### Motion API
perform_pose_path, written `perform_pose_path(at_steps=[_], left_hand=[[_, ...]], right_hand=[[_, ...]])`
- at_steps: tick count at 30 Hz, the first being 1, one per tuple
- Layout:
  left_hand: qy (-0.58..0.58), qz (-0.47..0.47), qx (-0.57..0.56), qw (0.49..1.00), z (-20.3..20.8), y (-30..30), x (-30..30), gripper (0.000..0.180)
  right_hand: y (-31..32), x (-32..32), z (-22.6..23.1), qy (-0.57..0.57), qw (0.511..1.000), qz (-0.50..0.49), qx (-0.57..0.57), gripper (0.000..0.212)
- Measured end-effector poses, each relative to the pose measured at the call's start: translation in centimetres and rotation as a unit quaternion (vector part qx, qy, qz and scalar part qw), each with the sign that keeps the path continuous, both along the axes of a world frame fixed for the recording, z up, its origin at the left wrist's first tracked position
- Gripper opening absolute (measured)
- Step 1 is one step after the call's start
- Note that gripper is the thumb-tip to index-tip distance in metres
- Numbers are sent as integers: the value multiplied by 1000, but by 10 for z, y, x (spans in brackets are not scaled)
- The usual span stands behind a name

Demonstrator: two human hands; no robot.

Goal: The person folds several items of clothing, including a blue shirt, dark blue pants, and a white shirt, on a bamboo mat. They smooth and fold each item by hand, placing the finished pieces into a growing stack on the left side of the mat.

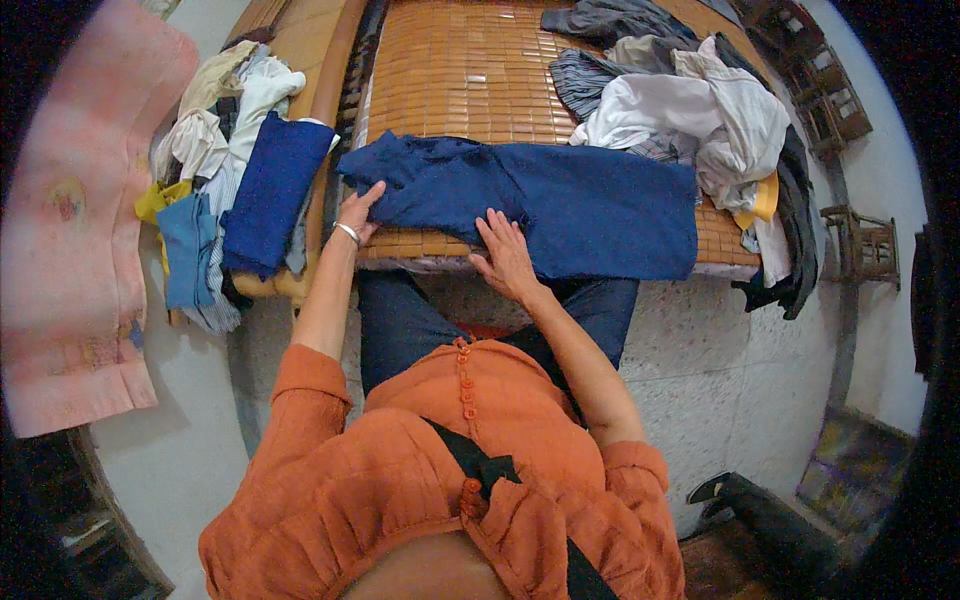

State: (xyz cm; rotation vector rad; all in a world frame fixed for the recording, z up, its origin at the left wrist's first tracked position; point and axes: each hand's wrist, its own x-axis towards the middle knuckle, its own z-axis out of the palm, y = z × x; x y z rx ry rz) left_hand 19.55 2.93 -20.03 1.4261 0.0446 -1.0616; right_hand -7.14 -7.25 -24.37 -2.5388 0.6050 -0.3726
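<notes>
A dark blue garment [610,205] lies across the near edge of the bamboo mat [450,75], folded into a long strip. Its left end is narrower and crumpled, its right end broad and flat. At the left end my left hand [362,212], with a bangle on the wrist, holds the cloth's lower edge; some of its fingers are hidden. My right hand [508,258] rests on the middle of the garment near its lower edge, fingers stretched and slightly apart. Whether it is a shirt or trousers I cannot tell.
A heap of loose clothes [680,110] lies at the mat's right side. On the left, a folded blue garment [270,195] and other clothes [215,130] sit on a wooden surface. A pink cloth [90,220] is at far left, a small wooden stool [862,245] at far right.
</notes>
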Motion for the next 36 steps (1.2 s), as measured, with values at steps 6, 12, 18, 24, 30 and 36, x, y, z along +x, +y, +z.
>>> perform_pose_path(at_steps=[6,12,18,24,30,36], left_hand=[[107,48,-132,984,-9,-15,11,38],[-147,-36,-240,959,97,-85,-80,36],[-93,-382,-386,834,119,-137,-196,73],[-383,-392,-101,830,-16,-123,-173,69],[-187,-310,-22,932,-56,-107,-154,59],[-211,-276,-13,938,-68,-117,-145,41]], right_hand=[[11,11,18,2,993,-111,-27,73],[8,2,16,-81,978,-189,28,82],[-11,-9,19,-366,791,-364,328,62],[-40,-38,-13,-522,421,-444,595,41],[-38,-25,-26,-538,358,-362,672,36],[-18,-8,-2,-477,376,-236,759,39]])
